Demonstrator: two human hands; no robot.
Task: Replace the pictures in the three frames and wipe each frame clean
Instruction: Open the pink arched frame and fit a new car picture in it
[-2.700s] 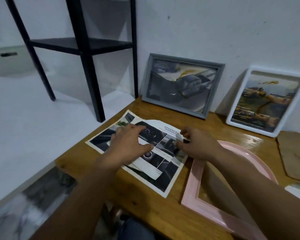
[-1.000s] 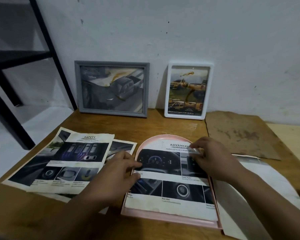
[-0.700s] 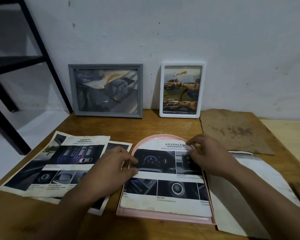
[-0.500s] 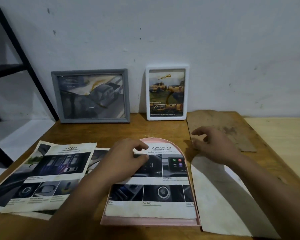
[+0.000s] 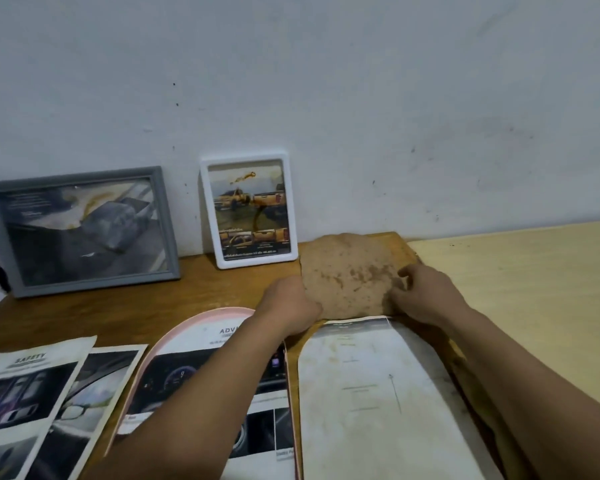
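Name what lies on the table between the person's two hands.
In the head view, a brown arched backing board lies flat between the left hand and the right hand; both hands touch its edges.

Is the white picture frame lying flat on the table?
No, the white picture frame stands upright at the back of the table, leaning against the wall beside the grey frame.

The brown wooden table (image 5: 194,299) held a grey frame (image 5: 167,230), a white frame (image 5: 210,216), a pink arched frame (image 5: 174,337), a brown arched board (image 5: 347,275), a pale arched sheet (image 5: 371,393) and loose car pictures (image 5: 32,393).
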